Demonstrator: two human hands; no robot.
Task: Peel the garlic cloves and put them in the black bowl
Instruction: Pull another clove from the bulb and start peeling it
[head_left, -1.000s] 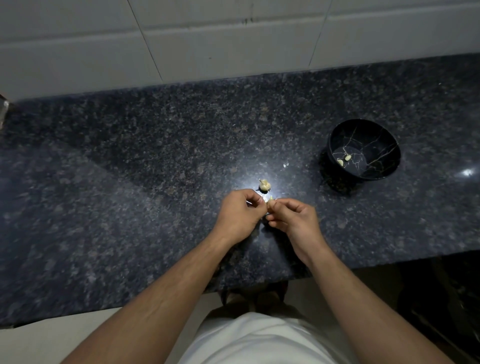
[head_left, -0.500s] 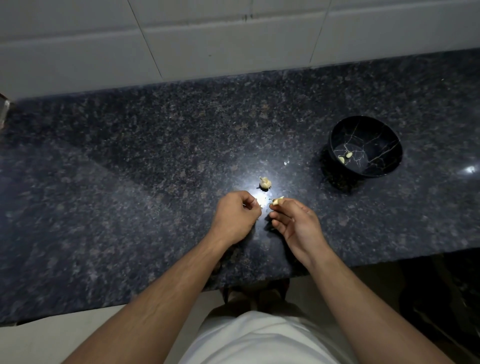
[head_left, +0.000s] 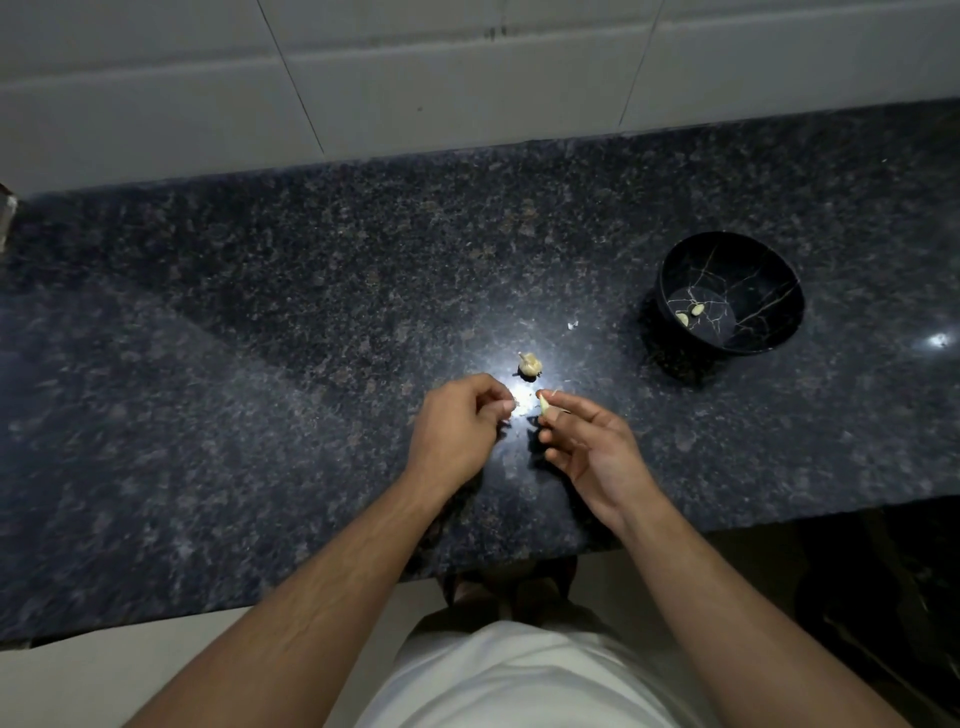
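A garlic clove (head_left: 543, 404) sits pinched at the fingertips of the right hand (head_left: 592, 451), just right of frame centre, the other fingers loosely spread. The left hand (head_left: 457, 434), just beside it, has its fingers curled; whether they hold anything cannot be told. A garlic bulb (head_left: 529, 364) lies just above on the dark counter (head_left: 260, 338). The black bowl (head_left: 730, 293), centre right, holds two peeled cloves (head_left: 690, 315).

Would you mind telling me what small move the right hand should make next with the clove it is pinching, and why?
Probably carry it right to the black marbled bowl and drop it in. The right hand pinches a small pale garlic clove at its fingertips that looks bare, though it is too small to be sure. The left hand is apart from it, and two peeled cloves already lie in the bowl.
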